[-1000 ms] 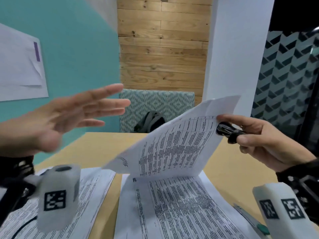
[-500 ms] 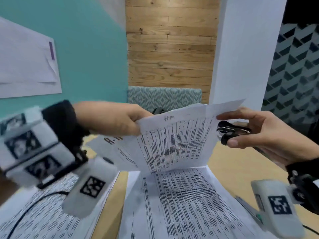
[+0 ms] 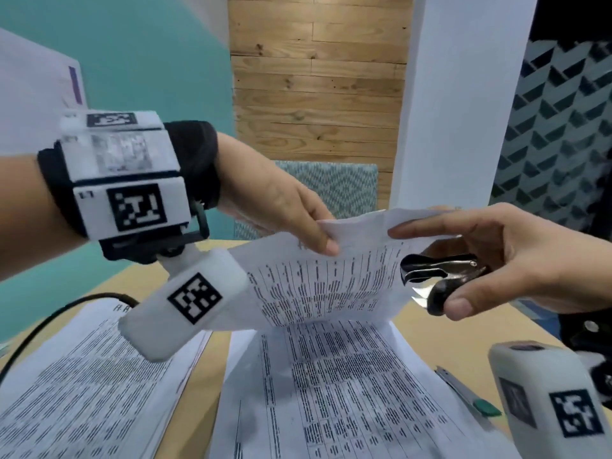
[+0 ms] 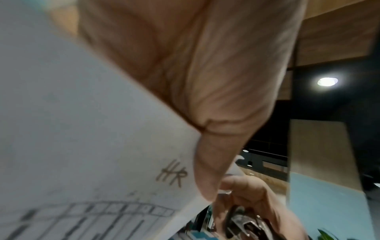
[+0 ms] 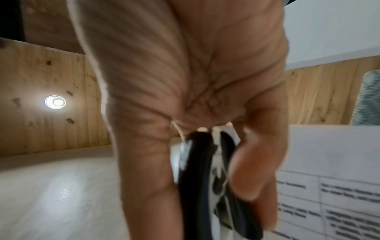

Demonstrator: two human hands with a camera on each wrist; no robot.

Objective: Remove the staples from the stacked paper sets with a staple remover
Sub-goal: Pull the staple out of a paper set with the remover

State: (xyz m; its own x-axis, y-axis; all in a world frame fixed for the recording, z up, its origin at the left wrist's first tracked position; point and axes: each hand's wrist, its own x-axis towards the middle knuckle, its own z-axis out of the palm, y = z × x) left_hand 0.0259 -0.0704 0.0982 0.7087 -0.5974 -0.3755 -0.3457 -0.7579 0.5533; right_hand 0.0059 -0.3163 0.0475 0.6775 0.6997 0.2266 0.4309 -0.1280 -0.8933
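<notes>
A printed sheet (image 3: 324, 286) is lifted off the paper set (image 3: 331, 392) lying on the table and bends upward. My left hand (image 3: 319, 241) pinches its top edge near the handwritten "HR" (image 4: 172, 173), thumb on the front. My right hand (image 3: 450, 293) grips a black and chrome staple remover (image 3: 437, 279) between thumb and fingers, just off the sheet's right edge. The right index finger stretches out and touches the sheet's top edge. In the right wrist view the staple remover (image 5: 201, 178) sits in the palm beside the sheet (image 5: 329, 162). No staple is visible.
A second printed paper set (image 3: 82, 392) lies to the left on the wooden table (image 3: 440, 336), with a black cable (image 3: 49, 323) over it. A pen with a green clip (image 3: 463, 392) lies to the right of the middle set. A patterned chair back (image 3: 344, 190) stands behind the table.
My left hand came in from the open air at the left and took hold of the lifted sheet's top edge. The right hand stayed at the sheet's right side with the staple remover.
</notes>
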